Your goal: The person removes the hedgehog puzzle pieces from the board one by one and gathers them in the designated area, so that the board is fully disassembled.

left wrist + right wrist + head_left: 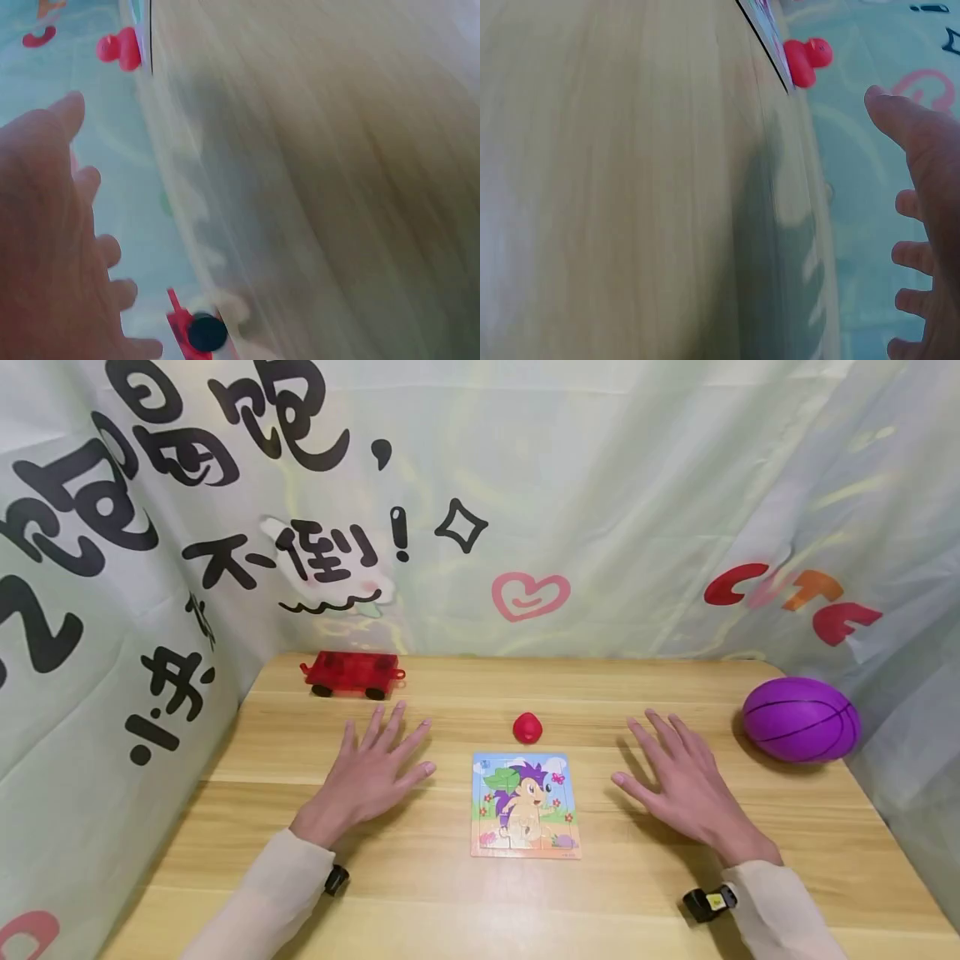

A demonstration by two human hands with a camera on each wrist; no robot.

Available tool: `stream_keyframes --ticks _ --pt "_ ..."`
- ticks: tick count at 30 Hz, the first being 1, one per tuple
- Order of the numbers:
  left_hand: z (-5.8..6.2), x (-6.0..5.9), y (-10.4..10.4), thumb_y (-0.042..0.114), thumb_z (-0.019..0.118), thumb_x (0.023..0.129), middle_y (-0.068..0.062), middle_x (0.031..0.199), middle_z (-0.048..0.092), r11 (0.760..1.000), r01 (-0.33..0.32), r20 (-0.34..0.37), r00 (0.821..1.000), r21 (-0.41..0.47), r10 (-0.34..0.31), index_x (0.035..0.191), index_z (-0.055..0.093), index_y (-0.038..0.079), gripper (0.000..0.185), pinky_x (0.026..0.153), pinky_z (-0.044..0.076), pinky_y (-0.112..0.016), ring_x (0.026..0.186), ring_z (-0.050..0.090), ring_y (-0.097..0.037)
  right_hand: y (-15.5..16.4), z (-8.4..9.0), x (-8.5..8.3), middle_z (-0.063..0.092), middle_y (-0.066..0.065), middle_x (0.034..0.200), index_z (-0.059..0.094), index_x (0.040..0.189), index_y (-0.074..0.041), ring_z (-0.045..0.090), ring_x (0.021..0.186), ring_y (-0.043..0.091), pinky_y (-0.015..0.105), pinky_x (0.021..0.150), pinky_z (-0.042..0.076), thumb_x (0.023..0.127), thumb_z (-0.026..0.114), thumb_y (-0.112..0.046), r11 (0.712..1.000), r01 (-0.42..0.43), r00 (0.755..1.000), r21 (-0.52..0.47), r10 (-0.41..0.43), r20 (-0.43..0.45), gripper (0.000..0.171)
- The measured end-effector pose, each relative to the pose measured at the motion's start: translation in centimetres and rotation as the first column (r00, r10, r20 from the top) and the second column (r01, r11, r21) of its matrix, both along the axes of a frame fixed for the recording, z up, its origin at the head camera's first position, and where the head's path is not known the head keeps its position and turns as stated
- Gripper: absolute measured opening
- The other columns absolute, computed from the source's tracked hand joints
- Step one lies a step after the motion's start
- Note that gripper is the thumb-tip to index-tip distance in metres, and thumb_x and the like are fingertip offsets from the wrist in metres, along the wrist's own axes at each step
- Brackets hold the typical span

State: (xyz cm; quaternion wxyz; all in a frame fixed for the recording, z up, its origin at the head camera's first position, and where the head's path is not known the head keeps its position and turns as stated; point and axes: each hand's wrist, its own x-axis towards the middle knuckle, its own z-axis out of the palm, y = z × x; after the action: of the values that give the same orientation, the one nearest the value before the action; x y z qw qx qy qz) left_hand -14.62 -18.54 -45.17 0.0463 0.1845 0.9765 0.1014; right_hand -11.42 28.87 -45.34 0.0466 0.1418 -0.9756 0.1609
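Note:
My left hand [367, 777] hovers palm down over the table's left half, fingers spread, holding nothing. A red toy wagon with black wheels [354, 674] stands just beyond its fingertips. On the other side my right hand [682, 785] also hangs above the wood with spread fingers and nothing in it. Between the hands lies a square picture puzzle [525, 806] showing a purple-haired hedgehog. Right behind the puzzle sits a small red toy [527, 728], shaped like a duck in the right wrist view. Shadows of both hands fall on the table, apart from them.
A purple ball with black lines [801, 720] rests at the table's right edge, beyond my right hand. The wooden table [420, 902] is bounded at the back and sides by a printed curtain [637, 510]. Each wrist wears a small black device [708, 903].

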Motion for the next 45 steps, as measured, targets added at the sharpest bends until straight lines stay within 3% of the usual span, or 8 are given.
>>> stream_keyframes --ticks 4,8,17,27,33,45 --pt "0.4 -0.1 1.8 0.074 0.034 0.109 -0.009 0.186 0.001 0.996 0.093 0.007 0.996 0.011 -0.093 0.174 0.021 0.041 0.074 0.13 0.004 -0.08 0.171 0.001 -0.042 -1.4 0.1 -0.4 0.026 0.023 0.178 0.033 0.173 -0.017 0.022 0.162 0.055 0.08 0.125 0.021 0.102 0.067 -0.06 0.999 -0.038 0.999 -0.005 0.038 -0.005 0.09" --pt "0.8 0.1 3.9 0.072 0.037 0.11 -0.008 0.186 -0.002 0.978 0.202 0.065 0.977 0.048 -0.205 0.175 0.018 0.04 0.074 0.132 0.005 -0.076 0.171 -0.001 -0.04 -2.9 -0.1 -0.6 0.029 0.02 0.178 0.034 0.172 -0.017 0.027 0.162 0.052 0.079 0.125 0.025 0.103 0.067 -0.06 0.997 -0.08 0.997 -0.019 0.081 0.003 0.088" --pt "1.3 1.0 8.4 0.065 0.045 0.111 -0.008 0.186 0.001 0.908 0.405 0.128 0.9 0.106 -0.417 0.175 0.019 0.038 0.074 0.138 0.011 -0.059 0.172 0.002 -0.037 -5.6 -0.4 -0.8 0.047 0.018 0.168 0.043 0.168 -0.013 0.047 0.152 0.044 0.071 0.119 0.044 0.1 0.075 -0.053 0.98 -0.17 0.985 -0.104 0.169 -0.019 0.084" --pt "0.2 2.4 11.4 0.063 0.048 0.111 -0.005 0.185 0.013 0.844 0.534 0.157 0.831 0.044 -0.534 0.173 0.031 0.035 0.07 0.138 0.023 -0.048 0.172 0.009 -0.035 -8.1 -1.2 -0.4 0.065 0.01 0.146 0.059 0.155 -0.012 0.062 0.132 0.032 0.058 0.11 0.057 0.094 0.086 -0.044 0.964 -0.234 0.97 -0.126 0.24 0.035 0.074" --pt "-0.5 2.8 11.8 0.059 0.048 0.113 -0.006 0.184 0.016 0.826 0.563 0.142 0.821 -0.036 -0.553 0.173 0.031 0.037 0.066 0.138 0.022 -0.045 0.172 0.012 -0.034 -8.7 -1.3 -0.5 0.068 0.01 0.137 0.066 0.143 -0.004 0.064 0.123 0.028 0.049 0.105 0.061 0.089 0.092 -0.04 0.964 -0.25 0.967 -0.094 0.253 0.021 0.069" --pt "0.0 2.8 12.0 0.061 0.048 0.112 -0.003 0.185 0.013 0.836 0.543 0.178 0.833 -0.077 -0.524 0.173 0.029 0.04 0.067 0.139 0.021 -0.043 0.172 0.011 -0.031 -9.7 0.6 -1.2 0.067 0.015 0.133 0.064 0.14 0.004 0.065 0.117 0.03 0.05 0.103 0.06 0.089 0.093 -0.034 0.956 -0.287 0.949 -0.069 0.293 0.114 0.07"
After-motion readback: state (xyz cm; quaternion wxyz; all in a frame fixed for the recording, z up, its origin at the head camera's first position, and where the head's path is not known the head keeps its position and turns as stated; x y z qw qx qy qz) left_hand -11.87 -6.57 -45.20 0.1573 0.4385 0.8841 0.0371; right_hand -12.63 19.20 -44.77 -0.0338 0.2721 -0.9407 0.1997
